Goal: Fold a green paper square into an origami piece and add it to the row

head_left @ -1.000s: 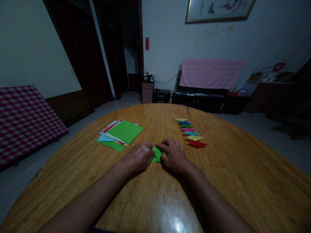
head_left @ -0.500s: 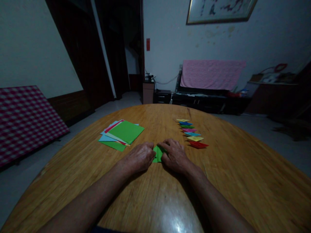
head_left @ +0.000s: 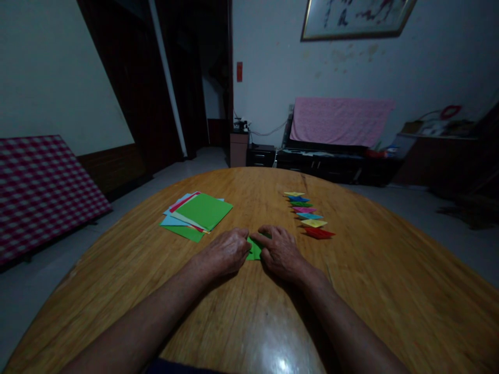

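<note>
Between my hands a small folded piece of green paper (head_left: 254,251) lies on the wooden table (head_left: 249,306). My left hand (head_left: 231,251) is closed on the paper's left edge, its fingers curled together. From the other side, my right hand (head_left: 281,253) grips the paper, its thumb and forefinger on the right part and partly covering it. A stack of coloured paper sheets (head_left: 205,211), green on top, lies beyond my left hand. Past my right hand runs a row of several folded paper boats, the nearest a red paper boat (head_left: 318,233).
The round table's far edge curves in front of a black TV cabinet (head_left: 315,161) and a screen under a pink cloth (head_left: 341,122). At the left stands a panel with a red-checked cloth (head_left: 47,192). A framed picture (head_left: 354,18) hangs on the wall.
My right forefinger has shifted slightly left over the top of the green paper. My left hand stays at the paper's left edge. The whole view has shifted slightly.
</note>
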{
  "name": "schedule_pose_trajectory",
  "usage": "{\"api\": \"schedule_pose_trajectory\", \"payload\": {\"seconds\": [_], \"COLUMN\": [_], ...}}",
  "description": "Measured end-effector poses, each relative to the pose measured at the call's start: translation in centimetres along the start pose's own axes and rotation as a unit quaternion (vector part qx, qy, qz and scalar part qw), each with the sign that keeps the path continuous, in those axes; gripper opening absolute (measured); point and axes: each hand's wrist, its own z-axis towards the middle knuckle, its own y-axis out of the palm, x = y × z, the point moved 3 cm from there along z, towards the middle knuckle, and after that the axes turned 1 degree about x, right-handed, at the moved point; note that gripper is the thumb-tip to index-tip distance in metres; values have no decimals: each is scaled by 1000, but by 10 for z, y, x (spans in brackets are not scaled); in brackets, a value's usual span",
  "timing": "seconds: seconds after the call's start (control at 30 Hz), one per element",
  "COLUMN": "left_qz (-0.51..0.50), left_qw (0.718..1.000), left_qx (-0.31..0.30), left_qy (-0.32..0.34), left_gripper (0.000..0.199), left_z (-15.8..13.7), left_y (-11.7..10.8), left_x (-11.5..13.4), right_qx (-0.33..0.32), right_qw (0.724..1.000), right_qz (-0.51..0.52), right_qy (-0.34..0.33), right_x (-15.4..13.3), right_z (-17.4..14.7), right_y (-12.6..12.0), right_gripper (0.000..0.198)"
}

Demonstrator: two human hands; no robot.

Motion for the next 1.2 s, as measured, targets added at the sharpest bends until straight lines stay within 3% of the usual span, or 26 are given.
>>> {"api": "schedule_pose_trajectory", "payload": {"seconds": [0.23,0.47,0.77,1.2], "left_qz": [-25,-57,-37,10], "left_qw": [1000,997,997,999], "left_qx": [-4,47,68,42], "left_qy": [0,8,25,25], "left_gripper": [25,27,26,24], "left_z": [-4,-10,-10,-13], "left_y": [2,11,18,6], "left_x": [-3,-6,-8,0], "right_qx": [22,30,38,39], "right_qw": [1000,999,999,999], "right_qz": [6,11,9,18], "right_qy": [7,12,8,17], "right_x": [2,4,4,2], "right_z": [0,1,1,1], "right_y": [4,6,7,4], "right_gripper": [52,53,54,51]}}
